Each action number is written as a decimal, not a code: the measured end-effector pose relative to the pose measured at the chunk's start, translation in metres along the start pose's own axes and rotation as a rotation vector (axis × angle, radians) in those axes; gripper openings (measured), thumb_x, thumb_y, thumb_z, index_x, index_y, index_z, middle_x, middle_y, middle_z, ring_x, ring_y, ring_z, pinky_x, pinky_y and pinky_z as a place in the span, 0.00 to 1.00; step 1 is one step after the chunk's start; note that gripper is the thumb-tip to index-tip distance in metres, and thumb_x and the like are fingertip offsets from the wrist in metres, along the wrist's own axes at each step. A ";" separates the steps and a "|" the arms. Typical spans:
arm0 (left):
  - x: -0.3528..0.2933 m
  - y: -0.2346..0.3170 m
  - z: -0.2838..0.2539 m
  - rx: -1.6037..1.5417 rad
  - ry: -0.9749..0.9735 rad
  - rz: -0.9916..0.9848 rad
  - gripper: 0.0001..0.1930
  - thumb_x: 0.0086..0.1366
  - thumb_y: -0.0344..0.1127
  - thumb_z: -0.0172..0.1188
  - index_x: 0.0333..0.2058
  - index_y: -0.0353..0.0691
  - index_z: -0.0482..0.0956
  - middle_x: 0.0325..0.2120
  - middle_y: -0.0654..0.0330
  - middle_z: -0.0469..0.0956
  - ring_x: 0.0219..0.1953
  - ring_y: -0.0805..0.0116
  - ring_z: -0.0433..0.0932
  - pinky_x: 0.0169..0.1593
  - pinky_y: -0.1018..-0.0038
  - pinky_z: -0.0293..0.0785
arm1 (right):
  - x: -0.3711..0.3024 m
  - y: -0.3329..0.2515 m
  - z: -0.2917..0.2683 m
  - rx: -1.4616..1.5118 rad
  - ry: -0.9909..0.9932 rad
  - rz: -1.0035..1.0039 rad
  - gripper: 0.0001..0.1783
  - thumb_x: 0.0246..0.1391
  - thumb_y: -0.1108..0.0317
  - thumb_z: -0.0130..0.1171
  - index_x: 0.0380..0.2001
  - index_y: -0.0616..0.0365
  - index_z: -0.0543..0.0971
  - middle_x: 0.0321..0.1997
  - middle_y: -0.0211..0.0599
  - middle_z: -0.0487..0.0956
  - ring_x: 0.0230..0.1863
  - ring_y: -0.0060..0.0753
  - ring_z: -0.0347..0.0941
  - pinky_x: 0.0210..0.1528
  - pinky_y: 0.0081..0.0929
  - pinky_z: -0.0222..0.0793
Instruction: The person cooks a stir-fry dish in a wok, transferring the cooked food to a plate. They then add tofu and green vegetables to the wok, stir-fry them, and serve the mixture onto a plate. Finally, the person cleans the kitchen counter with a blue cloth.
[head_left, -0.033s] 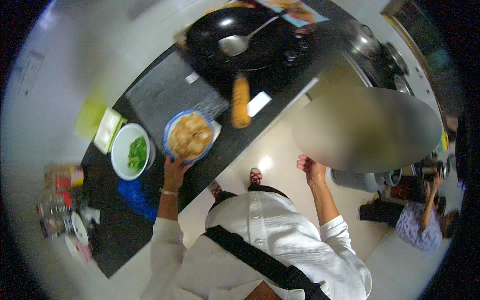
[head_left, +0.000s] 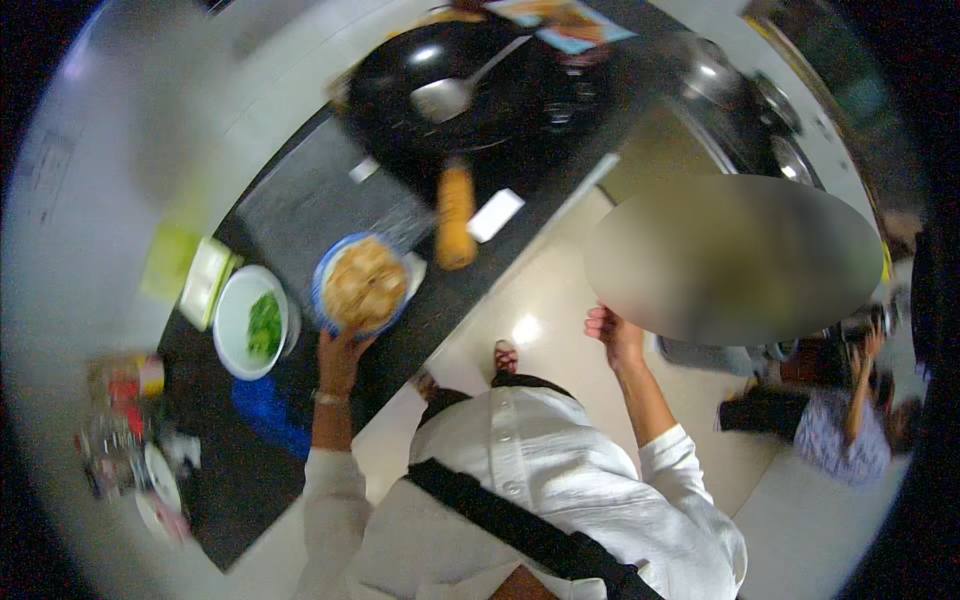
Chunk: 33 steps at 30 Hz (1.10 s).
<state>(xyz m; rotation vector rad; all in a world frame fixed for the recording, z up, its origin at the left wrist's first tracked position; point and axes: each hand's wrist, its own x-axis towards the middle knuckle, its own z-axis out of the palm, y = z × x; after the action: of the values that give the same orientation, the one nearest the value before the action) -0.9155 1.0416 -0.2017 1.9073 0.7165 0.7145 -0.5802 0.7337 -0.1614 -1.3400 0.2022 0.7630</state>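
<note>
Upward faces round bowl [head_left: 320, 290]; left fingers [head_left: 340, 341] clasp near side; right fingers [head_left: 598, 322] half-curled, hold unclear.

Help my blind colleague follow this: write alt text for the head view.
A person's left hand touches a blue-rimmed bowl of brown food at a black counter. Left of it sits a white bowl of chopped greens; beyond, a wok holds a metal spatula.
</note>
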 end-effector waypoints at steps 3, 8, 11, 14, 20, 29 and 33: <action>-0.004 -0.007 0.003 -0.160 0.025 -0.152 0.24 0.57 0.26 0.54 0.52 0.35 0.58 0.48 0.51 0.66 0.46 0.56 0.71 0.46 0.66 0.73 | 0.018 -0.015 -0.009 -0.004 0.000 0.004 0.12 0.52 0.65 0.46 0.31 0.63 0.72 0.23 0.40 0.75 0.20 0.30 0.72 0.23 0.27 0.72; -0.006 -0.045 -0.009 -0.388 0.043 -0.376 0.24 0.58 0.27 0.52 0.52 0.34 0.57 0.48 0.50 0.66 0.46 0.57 0.71 0.47 0.66 0.71 | 0.034 -0.034 0.000 0.063 -0.061 -0.002 0.12 0.53 0.68 0.44 0.29 0.67 0.72 0.21 0.43 0.75 0.18 0.33 0.73 0.20 0.29 0.74; -0.002 -0.012 -0.001 -0.006 -0.026 -0.167 0.20 0.58 0.30 0.54 0.48 0.33 0.62 0.43 0.50 0.69 0.42 0.59 0.72 0.42 0.67 0.71 | 0.036 -0.036 0.008 0.103 -0.065 -0.003 0.11 0.52 0.68 0.46 0.28 0.65 0.73 0.21 0.43 0.75 0.17 0.33 0.73 0.18 0.28 0.73; 0.006 0.024 0.004 0.558 -0.128 0.054 0.14 0.60 0.38 0.55 0.37 0.32 0.70 0.31 0.52 0.73 0.32 0.63 0.73 0.31 0.69 0.70 | 0.037 -0.039 0.014 0.075 -0.070 0.045 0.10 0.52 0.69 0.46 0.28 0.64 0.74 0.20 0.41 0.75 0.17 0.33 0.73 0.18 0.29 0.73; -0.011 0.045 0.010 0.020 0.242 -0.697 0.25 0.61 0.53 0.50 0.20 0.34 0.69 0.12 0.59 0.65 0.15 0.69 0.65 0.22 0.71 0.63 | 0.077 -0.063 -0.013 0.087 0.012 0.038 0.10 0.52 0.68 0.46 0.28 0.64 0.73 0.20 0.41 0.75 0.18 0.35 0.74 0.21 0.29 0.74; 0.016 0.120 0.193 -0.021 0.268 -0.811 0.22 0.62 0.50 0.49 0.23 0.32 0.70 0.14 0.58 0.67 0.15 0.70 0.66 0.22 0.73 0.66 | 0.195 -0.172 -0.188 0.301 0.351 -0.146 0.12 0.53 0.66 0.43 0.31 0.66 0.70 0.23 0.45 0.75 0.22 0.38 0.73 0.26 0.33 0.74; 0.046 0.155 0.315 -0.216 0.257 -1.087 0.21 0.63 0.48 0.49 0.25 0.32 0.71 0.15 0.57 0.68 0.16 0.71 0.67 0.22 0.74 0.67 | 0.259 -0.262 -0.283 0.332 0.423 -0.301 0.13 0.54 0.66 0.44 0.33 0.69 0.69 0.29 0.50 0.75 0.26 0.41 0.74 0.28 0.34 0.76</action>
<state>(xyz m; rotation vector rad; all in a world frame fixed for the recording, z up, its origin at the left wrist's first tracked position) -0.6270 0.8385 -0.1742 0.9813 1.5704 0.2971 -0.1482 0.5627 -0.1650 -1.1641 0.4315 0.1742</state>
